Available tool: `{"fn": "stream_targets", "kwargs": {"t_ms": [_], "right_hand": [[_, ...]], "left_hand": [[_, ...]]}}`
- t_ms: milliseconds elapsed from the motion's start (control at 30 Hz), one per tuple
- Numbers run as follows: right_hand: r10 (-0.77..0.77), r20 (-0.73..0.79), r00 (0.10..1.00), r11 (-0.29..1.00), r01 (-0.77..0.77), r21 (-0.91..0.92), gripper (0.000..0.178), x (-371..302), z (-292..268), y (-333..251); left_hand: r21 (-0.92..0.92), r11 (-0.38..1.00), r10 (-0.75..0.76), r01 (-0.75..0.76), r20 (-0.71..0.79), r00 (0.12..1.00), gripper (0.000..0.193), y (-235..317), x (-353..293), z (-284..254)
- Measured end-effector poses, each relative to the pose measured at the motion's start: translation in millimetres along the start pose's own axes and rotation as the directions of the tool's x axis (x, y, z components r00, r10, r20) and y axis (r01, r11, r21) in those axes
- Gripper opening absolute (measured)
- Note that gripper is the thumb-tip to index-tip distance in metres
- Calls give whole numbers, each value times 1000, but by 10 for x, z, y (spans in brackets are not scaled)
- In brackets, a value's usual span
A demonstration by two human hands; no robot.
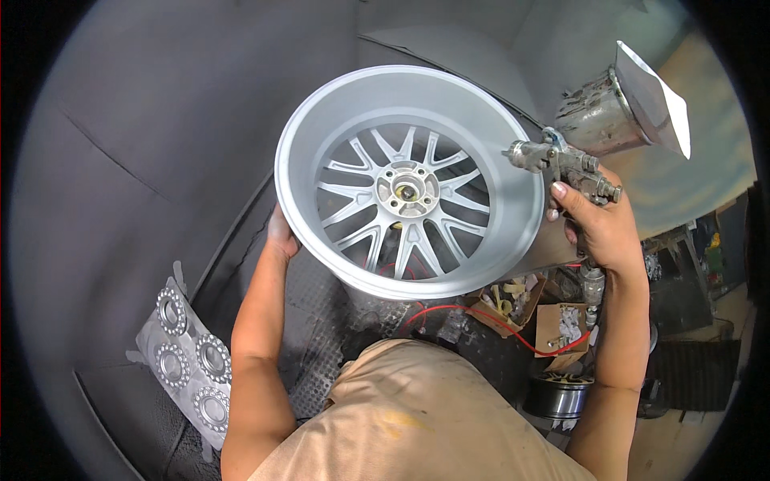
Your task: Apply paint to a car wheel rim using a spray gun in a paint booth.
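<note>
A silver-grey wheel rim (293,172) with split spokes and a bolt-hole hub faces me with its open barrel. My left hand (281,234) is closed at its lower left edge; the fingers are mostly hidden behind the rim. In my right hand (597,220) is a metal spray gun (571,168), its nozzle pointing left toward the inside of the rim, close to the right edge. A paint-stained metal cup (600,114) sits on the gun, with a white sheet (654,96) over its mouth. My right fingers wrap round the gun's handle and trigger area.
At the left, several round silver parts (172,365) are fixed to a grey panel. A red hose (481,313) curves below the rim. Open cardboard boxes (561,325) stand at the lower right, near another dark wheel rim (559,394). Grey walls (160,96) enclose the left side.
</note>
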State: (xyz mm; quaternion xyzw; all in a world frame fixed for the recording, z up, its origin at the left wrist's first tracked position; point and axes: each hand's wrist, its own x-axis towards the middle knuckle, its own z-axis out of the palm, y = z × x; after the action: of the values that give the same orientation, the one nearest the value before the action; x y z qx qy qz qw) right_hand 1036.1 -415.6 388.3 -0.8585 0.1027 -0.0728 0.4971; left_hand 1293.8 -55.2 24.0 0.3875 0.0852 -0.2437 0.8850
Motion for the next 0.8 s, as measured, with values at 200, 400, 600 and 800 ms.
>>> {"fn": "stream_targets", "kwargs": {"t_ms": [200,400,600,800], "right_hand": [[-7,-13,1000,999,8,51,36,-164,-131,7],[2,179,984,995,-20,102,24,-87,-154,57],[-114,72,991,992,117,-36,24,228,-263,68],[-71,7,997,954,70,-291,21,278,-673,125]], "left_hand": [[-134,990,27,-39,-88,996,47,-115,-71,182],[-184,982,44,-46,-14,999,52,-368,-462,187],[-185,979,76,-90,-84,994,59,-584,-632,182],[-386,912,124,-142,-71,990,37,-1358,-1023,-5]]}}
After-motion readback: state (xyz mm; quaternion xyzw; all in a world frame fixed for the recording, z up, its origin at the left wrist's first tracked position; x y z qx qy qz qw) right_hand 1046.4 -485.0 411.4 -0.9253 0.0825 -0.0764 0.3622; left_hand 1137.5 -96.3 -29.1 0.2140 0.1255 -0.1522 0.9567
